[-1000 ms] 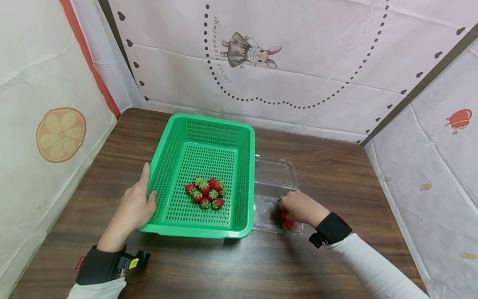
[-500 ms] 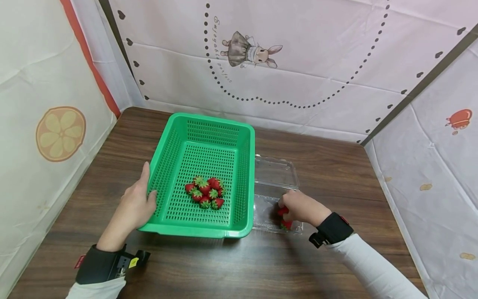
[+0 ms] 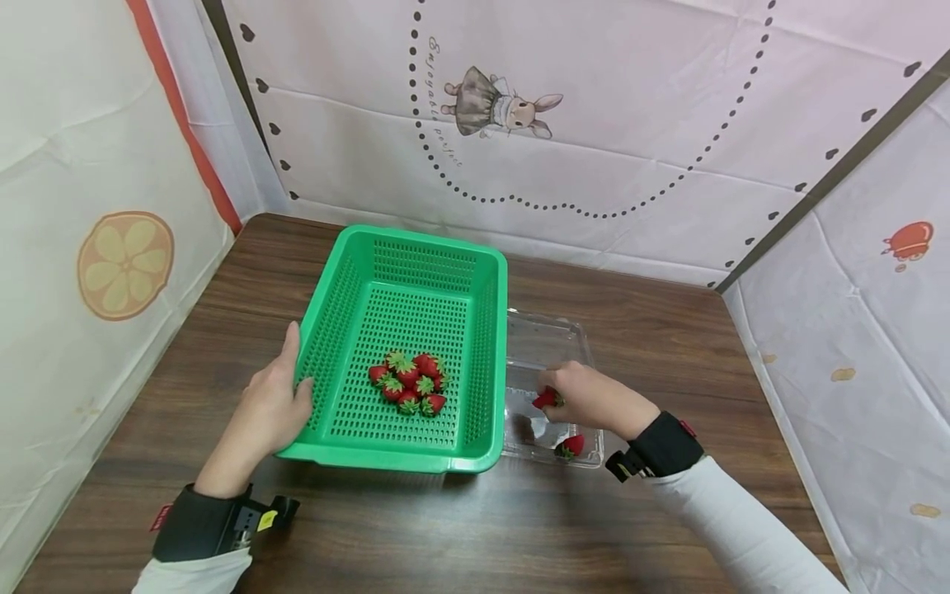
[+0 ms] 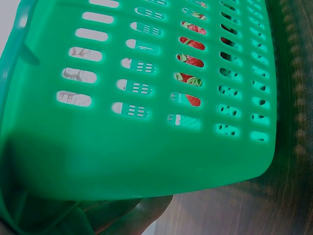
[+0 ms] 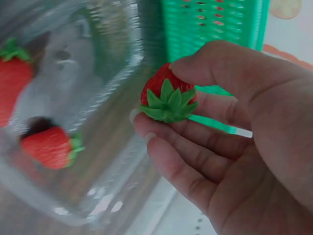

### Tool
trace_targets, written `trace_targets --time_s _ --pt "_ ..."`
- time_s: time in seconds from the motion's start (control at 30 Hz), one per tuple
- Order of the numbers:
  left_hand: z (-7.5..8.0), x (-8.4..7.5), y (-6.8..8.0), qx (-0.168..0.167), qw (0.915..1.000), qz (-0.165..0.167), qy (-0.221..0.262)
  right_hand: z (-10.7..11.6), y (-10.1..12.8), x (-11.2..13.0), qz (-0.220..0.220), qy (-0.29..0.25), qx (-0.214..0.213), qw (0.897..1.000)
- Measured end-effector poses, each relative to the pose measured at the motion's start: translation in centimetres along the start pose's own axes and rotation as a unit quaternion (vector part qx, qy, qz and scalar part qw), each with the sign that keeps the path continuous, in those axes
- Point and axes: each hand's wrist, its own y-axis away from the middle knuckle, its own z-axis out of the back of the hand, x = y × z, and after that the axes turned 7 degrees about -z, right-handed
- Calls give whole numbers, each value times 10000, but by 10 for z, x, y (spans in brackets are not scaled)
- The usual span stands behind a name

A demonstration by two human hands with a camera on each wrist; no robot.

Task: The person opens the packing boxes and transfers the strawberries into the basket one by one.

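Note:
My left hand (image 3: 276, 402) grips the left rim of a green perforated basket (image 3: 491, 355), its thumb over the edge. In the left wrist view, fingers (image 4: 142, 213) show under the basket's wall (image 4: 132, 161). Several strawberries (image 3: 406, 375) lie clustered on the basket floor towards the near end. To the right, my right hand (image 3: 597, 400) pinches a strawberry (image 5: 168, 93) between thumb and fingers, leafy end facing the wrist camera. It is above an open clear plastic box (image 3: 519, 450). Two strawberries show in the box in the right wrist view, one (image 5: 49, 147) whole, the other (image 5: 12, 90) cut off by the frame.
The box's clear lid (image 3: 549, 338) lies folded back on the dark wooden table (image 3: 653, 330). The basket's right side stands against or over the box's left edge. Printed cloth (image 3: 631, 124) hangs behind and at both sides of the table.
My right hand has picked a strawberry out of the group in the clear box and lifted it slightly up and left. The left hand and the basket have stayed in place.

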Motion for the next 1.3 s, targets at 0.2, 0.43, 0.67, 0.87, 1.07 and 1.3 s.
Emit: trace_targets --time_s 0.2,0.43,0.67,0.87,1.07,1.3 --pt "0 -1 0 -1 10000 -12 9 22 -8 16 236 -339 -383 9984" --pt "1 -1 1 13 10000 12 14 37 -27 39 444 -459 -677 9957" --pt "0 -1 0 20 10000 27 8 45 -55 62 505 -494 -545 9960" --pt "1 -1 0 -4 10000 14 -24 47 -87 74 788 -297 -424 9955" --pt "1 0 0 -45 10000 -23 -27 44 -116 82 954 -257 -322 9946" --pt "0 0 1 -70 10000 -25 -40 35 -142 88 737 -170 -133 9970"
